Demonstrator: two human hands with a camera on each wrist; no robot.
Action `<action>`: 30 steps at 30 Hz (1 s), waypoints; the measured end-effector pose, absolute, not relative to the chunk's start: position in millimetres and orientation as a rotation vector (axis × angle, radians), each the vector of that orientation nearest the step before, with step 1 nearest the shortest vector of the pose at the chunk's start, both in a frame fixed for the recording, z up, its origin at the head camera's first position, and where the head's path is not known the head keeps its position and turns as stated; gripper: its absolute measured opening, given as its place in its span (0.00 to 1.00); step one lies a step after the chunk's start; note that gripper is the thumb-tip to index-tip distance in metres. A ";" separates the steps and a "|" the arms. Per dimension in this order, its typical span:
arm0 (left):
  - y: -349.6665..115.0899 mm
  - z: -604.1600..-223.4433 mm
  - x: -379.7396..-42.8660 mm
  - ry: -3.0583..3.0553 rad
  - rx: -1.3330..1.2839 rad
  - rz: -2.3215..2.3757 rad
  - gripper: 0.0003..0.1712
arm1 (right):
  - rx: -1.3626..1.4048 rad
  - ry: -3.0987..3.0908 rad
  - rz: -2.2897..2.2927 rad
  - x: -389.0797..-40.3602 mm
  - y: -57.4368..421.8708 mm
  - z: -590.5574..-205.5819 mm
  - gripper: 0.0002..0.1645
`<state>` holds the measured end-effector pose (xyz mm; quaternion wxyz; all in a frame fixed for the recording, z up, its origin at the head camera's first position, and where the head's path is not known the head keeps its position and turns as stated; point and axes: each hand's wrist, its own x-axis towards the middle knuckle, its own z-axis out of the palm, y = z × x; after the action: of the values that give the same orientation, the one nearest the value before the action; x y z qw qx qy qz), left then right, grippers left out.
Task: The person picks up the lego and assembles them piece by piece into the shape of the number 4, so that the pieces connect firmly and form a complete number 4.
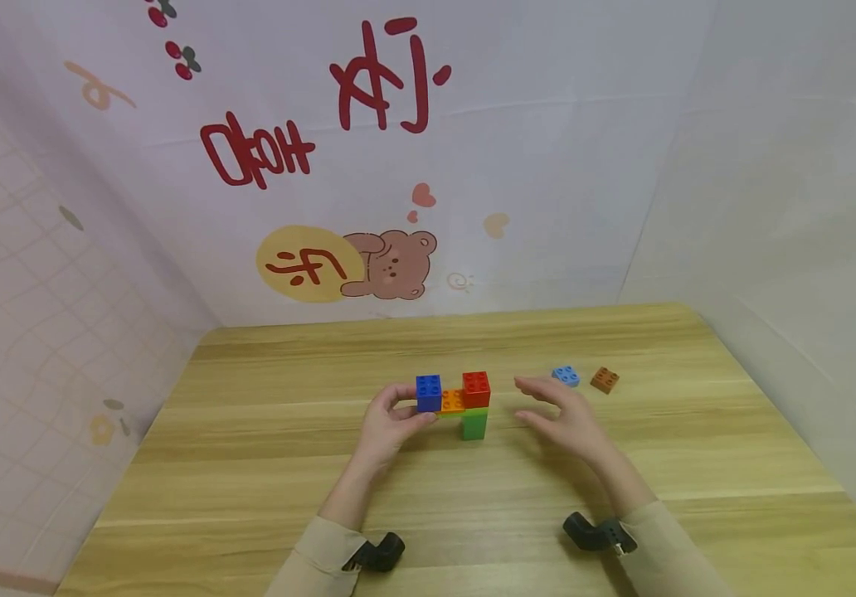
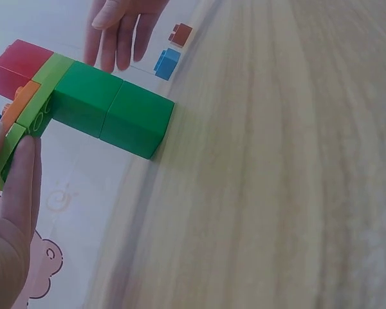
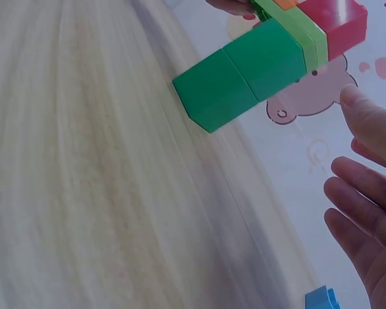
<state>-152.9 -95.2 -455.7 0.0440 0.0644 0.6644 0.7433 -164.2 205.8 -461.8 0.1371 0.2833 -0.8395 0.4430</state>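
Note:
A toy-brick build stands before me: stacked green bricks point(image 2: 89, 96) form a column, with a light green piece point(image 2: 51, 76) across its top. On that lie an orange brick point(image 1: 452, 401) and, above the column, a red brick point(image 1: 476, 390). A blue brick point(image 1: 429, 394) tops the left end, which overhangs the column. My left hand point(image 1: 386, 427) grips this overhanging end, fingers underneath and behind it. Right of the build, my right hand point(image 1: 568, 419) is held apart from it, fingers extended and holding nothing. Whether the column's base touches the table cannot be told.
Behind the right hand, a light blue brick point(image 1: 566, 376) and a brown brick point(image 1: 605, 380) lie on the wooden table point(image 1: 286, 365). A printed cloth point(image 1: 547, 149) hangs behind the table and along its sides. Each wrist wears a black device point(image 1: 379, 554).

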 end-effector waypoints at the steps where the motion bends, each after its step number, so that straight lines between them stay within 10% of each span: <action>1: -95.2 -455.7 -153.0 2.035 0.195 2.270 0.20 | 0.805 -2.435 1.283 -167.0 209.1 -467.5 0.29; 30: -98.2 -456.2 -158.0 2.039 0.155 2.258 0.21 | 0.369 -2.430 0.968 -187.2 307.0 -489.2 0.30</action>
<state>-158.0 -98.2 -456.2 0.0474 0.0508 0.6686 0.7404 -187.2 307.0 -489.2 0.2473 0.1353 -0.8913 0.3551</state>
